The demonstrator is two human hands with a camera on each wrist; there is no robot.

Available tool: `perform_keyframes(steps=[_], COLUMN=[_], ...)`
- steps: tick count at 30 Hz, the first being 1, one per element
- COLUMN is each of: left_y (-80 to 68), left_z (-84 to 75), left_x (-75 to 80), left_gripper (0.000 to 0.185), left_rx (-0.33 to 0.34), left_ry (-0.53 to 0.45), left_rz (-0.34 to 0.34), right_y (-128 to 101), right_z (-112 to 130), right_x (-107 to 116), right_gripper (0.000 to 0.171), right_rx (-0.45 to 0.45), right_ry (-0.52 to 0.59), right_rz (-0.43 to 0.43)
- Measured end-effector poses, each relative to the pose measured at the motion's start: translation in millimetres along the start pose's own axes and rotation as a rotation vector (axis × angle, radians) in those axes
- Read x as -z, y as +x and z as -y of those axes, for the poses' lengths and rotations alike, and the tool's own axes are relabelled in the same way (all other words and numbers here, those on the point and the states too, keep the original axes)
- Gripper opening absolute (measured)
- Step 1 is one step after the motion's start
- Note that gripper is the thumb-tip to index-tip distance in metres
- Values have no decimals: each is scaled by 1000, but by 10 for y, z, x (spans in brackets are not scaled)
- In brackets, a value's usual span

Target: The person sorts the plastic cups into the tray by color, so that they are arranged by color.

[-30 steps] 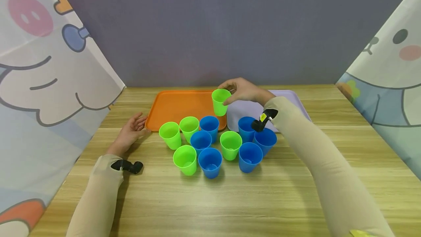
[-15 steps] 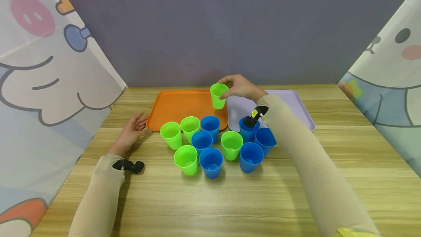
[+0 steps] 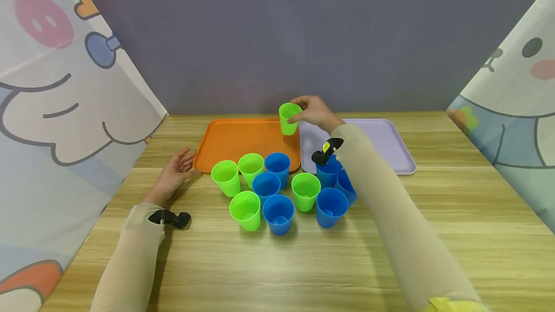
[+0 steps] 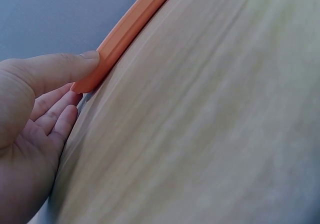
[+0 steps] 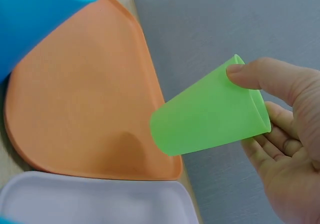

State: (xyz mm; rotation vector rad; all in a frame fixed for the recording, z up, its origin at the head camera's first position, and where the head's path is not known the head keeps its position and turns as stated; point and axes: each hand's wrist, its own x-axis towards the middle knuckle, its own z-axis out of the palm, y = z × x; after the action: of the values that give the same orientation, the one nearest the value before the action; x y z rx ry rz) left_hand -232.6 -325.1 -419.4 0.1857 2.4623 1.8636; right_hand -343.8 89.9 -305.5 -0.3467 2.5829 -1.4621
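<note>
My right hand [image 3: 315, 111] holds a bright green plastic cup [image 3: 288, 120] by its upper part, thumb on the outside near the rim. In the right wrist view the cup [image 5: 205, 114] is in the air, its base over the edge of the orange tray [image 5: 85, 94], on which a shadow falls. At the near left corner of the orange tray [image 3: 243, 141], my left hand [image 3: 173, 173] rests with relaxed fingers. The left wrist view shows its thumb [image 4: 75, 66] lying along the tray's rim [image 4: 132, 31] and the other fingers beside the corner.
Several green cups [image 3: 225, 179] and blue cups [image 3: 278, 215] stand upright in a cluster in front of the trays. A lilac tray [image 3: 381, 143] adjoins the orange one on the right, partly behind my right forearm. A grey wall [image 3: 277, 37] rises behind.
My right hand has carried the green cup farther back, toward the grey wall, above the orange tray's right end. My left hand has stayed at the tray's corner.
</note>
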Motion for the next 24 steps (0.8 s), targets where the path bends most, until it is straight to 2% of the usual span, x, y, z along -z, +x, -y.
perform_keyframes(steps=[5, 10, 15, 24], left_y=[-1, 3, -7, -4], left_z=[2, 14, 15, 9], left_x=[1, 4, 0, 9], left_gripper=[87, 86, 86, 87], left_rx=[18, 4, -8, 1], left_ry=[16, 7, -5, -2], left_rz=[-3, -2, 3, -2], right_y=[34, 68, 99, 102], right_z=[-20, -68, -130, -123], right_x=[-59, -107, -147, -167], right_gripper=[63, 64, 65, 68], right_rx=[-24, -57, -87, -111], right_ry=[19, -22, -58, -60], right_rz=[-17, -7, 15, 62])
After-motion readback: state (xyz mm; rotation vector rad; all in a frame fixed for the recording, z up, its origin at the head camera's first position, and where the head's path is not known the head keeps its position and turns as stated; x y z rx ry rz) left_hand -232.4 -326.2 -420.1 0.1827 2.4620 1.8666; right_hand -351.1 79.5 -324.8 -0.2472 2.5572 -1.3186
